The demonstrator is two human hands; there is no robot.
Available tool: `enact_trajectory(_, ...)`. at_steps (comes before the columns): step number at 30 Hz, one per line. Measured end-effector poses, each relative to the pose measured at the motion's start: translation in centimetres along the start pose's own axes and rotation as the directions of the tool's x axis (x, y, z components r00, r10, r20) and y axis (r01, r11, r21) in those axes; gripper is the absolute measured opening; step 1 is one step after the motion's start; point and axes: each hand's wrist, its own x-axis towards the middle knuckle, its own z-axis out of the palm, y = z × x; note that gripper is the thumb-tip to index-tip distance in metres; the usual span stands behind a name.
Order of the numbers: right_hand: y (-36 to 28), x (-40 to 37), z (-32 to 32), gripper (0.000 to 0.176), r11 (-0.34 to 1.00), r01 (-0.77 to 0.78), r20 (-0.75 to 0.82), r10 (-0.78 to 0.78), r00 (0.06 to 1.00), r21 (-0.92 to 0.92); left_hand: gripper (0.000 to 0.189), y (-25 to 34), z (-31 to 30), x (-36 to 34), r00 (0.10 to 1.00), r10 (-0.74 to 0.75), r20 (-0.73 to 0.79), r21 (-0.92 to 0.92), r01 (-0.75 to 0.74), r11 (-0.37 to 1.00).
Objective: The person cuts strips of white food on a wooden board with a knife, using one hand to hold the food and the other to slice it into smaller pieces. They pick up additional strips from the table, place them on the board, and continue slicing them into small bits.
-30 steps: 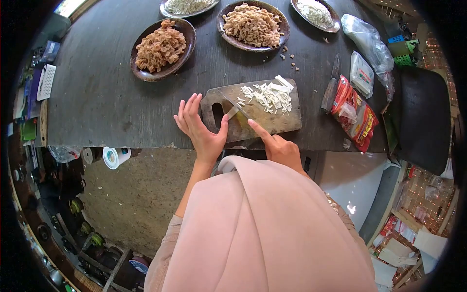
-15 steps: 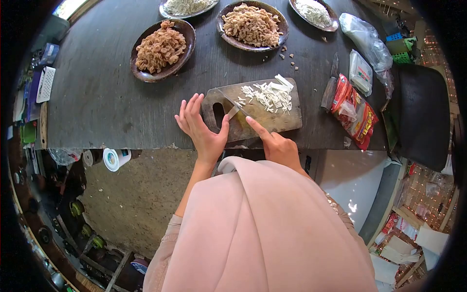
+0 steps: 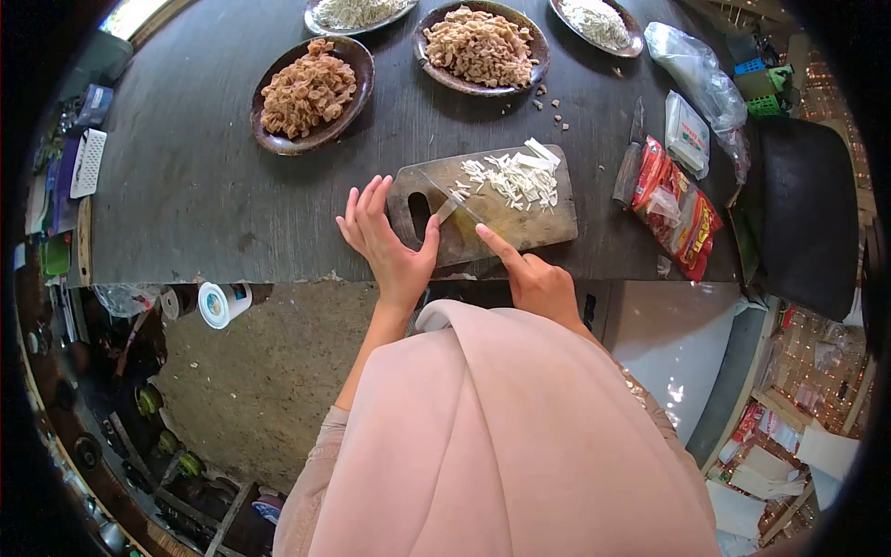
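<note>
My right hand (image 3: 541, 283) is closed round a knife (image 3: 466, 210), its index finger stretched along the top of the blade. The blade slants up and left over a wooden cutting board (image 3: 483, 239). My left hand (image 3: 394, 246) has its fingers spread, and its thumb tip touches a pale strip (image 3: 447, 210) beside the blade. A few small cut bits lie at the strip's upper end. On the board's upper right is a heap of chopped white pieces (image 3: 524, 183), with longer white sticks (image 3: 536, 160) on top. The knife's handle is hidden under my right hand.
At the back stand plates of brown curled pieces (image 3: 306, 93), tan chopped pieces (image 3: 478, 46) and white shreds (image 3: 594, 23). Right of the board lie a sheathed-looking dark blade (image 3: 629, 172), a red packet (image 3: 676, 209), a white packet (image 3: 687, 135) and a clear bag (image 3: 696, 70).
Both hands and the knife keep nearly the same places over the board. The whole view has shifted very slightly; nothing is taken up or let go.
</note>
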Motion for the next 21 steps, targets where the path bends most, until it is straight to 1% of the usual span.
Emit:
enact_trajectory(4, -0.07, 0.66, 0.25, 0.091, 0.998, -0.003, 0.035, 0.005, 0.999, -0.058, 0.081, 0.06, 0.08, -0.01, 1.0, 0.0, -0.005, -0.008, 0.0, 1.0)
enact_trajectory(8, -0.48, 0.24, 0.23, 0.09, 1.0, 0.009, -0.003, -0.009, 1.0, -0.007, 0.081, -0.02, 0.01, 0.05, 1.0, 0.005, -0.009, 0.002, -0.005, 1.0)
enact_trajectory(11, -0.34, 0.13, 0.36, 0.09, 1.0, 0.009, -0.004, -0.01, 1.0, -0.029, 0.081, -0.02, 0.18, 0.0, 1.0, 0.003, -0.008, -0.012, -0.003, 1.0)
enact_trajectory(14, -0.47, 0.71, 0.48, 0.089, 0.998, 0.009, 0.028, -0.007, 1.0, -0.07, 0.081, 0.06, 0.1, -0.01, 1.0, -0.004, -0.01, -0.007, 0.004, 1.0)
enact_trajectory(17, -0.69, 0.73, 0.16, 0.09, 0.999, 0.007, 0.009, -0.007, 1.0, -0.049, 0.08, 0.0, 0.03, 0.08, 1.0, -0.001, -0.008, -0.004, 0.001, 1.0)
enact_trajectory(19, -0.62, 0.45, -0.43, 0.089, 0.999, -0.005, -0.021, 0.006, 1.0, 0.033, 0.08, 0.0, 0.07, 0.01, 1.0, 0.003, -0.005, -0.01, -0.003, 1.0)
enact_trajectory(21, -0.26, 0.32, 0.01, 0.087, 1.0, -0.009, 0.002, 0.009, 1.0, 0.004, 0.081, 0.03, 0.13, -0.05, 1.0, 0.0, -0.005, -0.012, 0.0, 1.0)
